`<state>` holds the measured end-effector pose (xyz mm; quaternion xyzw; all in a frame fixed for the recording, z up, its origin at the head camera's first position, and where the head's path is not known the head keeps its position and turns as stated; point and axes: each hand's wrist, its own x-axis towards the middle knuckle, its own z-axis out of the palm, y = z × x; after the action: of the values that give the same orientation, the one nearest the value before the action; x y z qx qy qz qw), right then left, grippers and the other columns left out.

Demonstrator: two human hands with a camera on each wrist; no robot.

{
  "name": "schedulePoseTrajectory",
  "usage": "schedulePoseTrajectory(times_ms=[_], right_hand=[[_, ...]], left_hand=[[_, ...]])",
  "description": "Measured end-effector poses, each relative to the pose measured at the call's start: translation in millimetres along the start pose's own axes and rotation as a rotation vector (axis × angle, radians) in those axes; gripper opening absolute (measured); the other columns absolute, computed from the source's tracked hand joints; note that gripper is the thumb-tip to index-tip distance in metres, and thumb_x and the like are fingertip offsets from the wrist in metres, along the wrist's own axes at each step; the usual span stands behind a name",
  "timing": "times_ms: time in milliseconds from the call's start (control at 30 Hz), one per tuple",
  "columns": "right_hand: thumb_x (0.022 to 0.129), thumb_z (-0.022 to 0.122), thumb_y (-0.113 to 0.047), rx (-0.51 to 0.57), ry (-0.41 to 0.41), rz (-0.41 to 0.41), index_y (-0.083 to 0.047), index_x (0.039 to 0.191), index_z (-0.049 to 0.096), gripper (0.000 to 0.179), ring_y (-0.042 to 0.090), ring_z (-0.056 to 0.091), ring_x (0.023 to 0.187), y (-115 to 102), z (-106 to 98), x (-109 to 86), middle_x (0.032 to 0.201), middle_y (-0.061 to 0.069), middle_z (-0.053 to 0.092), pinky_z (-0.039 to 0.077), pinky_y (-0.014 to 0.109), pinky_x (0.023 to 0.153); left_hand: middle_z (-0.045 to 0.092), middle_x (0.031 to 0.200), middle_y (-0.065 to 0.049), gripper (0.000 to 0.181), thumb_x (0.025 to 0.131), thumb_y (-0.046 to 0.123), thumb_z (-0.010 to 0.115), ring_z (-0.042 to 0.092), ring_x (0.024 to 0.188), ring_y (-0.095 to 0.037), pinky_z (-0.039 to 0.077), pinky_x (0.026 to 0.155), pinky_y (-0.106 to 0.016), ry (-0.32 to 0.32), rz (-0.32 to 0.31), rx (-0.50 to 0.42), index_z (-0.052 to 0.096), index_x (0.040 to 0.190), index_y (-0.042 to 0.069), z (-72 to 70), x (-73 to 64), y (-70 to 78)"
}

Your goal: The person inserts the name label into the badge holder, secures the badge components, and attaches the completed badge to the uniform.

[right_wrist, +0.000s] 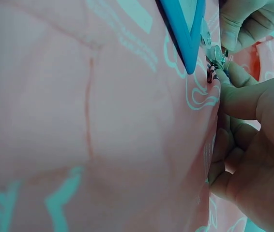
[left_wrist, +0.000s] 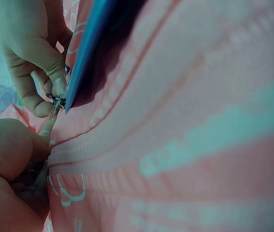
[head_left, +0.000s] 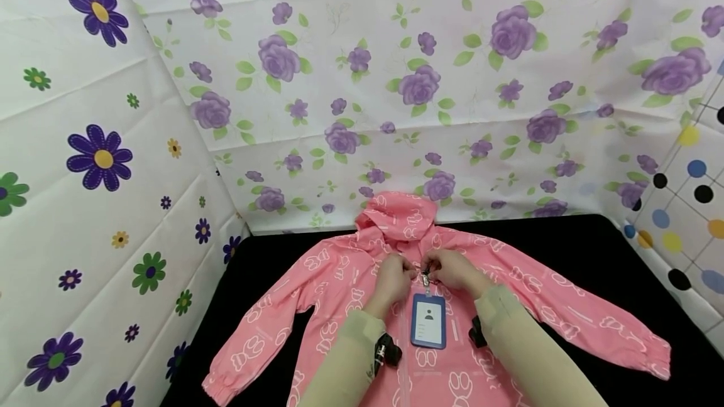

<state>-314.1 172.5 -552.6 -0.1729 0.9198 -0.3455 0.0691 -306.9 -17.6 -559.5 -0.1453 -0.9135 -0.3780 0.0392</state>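
Note:
A pink hooded jacket (head_left: 339, 281) with white rabbit outlines lies spread, front up. On its chest is a blue-framed ID badge (head_left: 428, 321), below a metal badge clip (head_left: 426, 279). The left hand (head_left: 393, 278) comes from the zipper side, its thumb and finger pinching the clip's thin metal end. From the other side, the right hand (head_left: 452, 269) pinches the clip near its dark part. In the right wrist view, the right hand (right_wrist: 258, 125) has fingers along the jacket fold, and the left hand (right_wrist: 253, 21) is just above. Whether the clip pierces the cloth cannot be told.
A black table surface (head_left: 271, 256) lies under the jacket. White cloth walls (head_left: 351, 80) with flower prints stand behind and to the left; a dotted wall (head_left: 696, 225) stands on the right. The jacket's sleeves (head_left: 588, 313) stretch to both sides.

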Motion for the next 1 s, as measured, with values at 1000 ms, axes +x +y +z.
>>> schedulePoseTrajectory(times_ms=[1000], right_hand=[[0.097, 0.072, 0.001, 0.027, 0.081, -0.079, -0.012, 0.118, 0.076, 0.025, 0.018, 0.067, 0.095, 20.9, -4.9, -12.3, 0.103, 0.002, 0.072, 0.057, 0.044, 0.090]], left_hand=[[0.075, 0.115, -0.004, 0.026, 0.104, 0.018, 0.072, 0.068, 0.102, -0.016, 0.057, 0.093, -0.036, -0.216, -0.001, -0.240, 0.077, 0.124, 0.004, -32.4, -6.8, -12.9]])
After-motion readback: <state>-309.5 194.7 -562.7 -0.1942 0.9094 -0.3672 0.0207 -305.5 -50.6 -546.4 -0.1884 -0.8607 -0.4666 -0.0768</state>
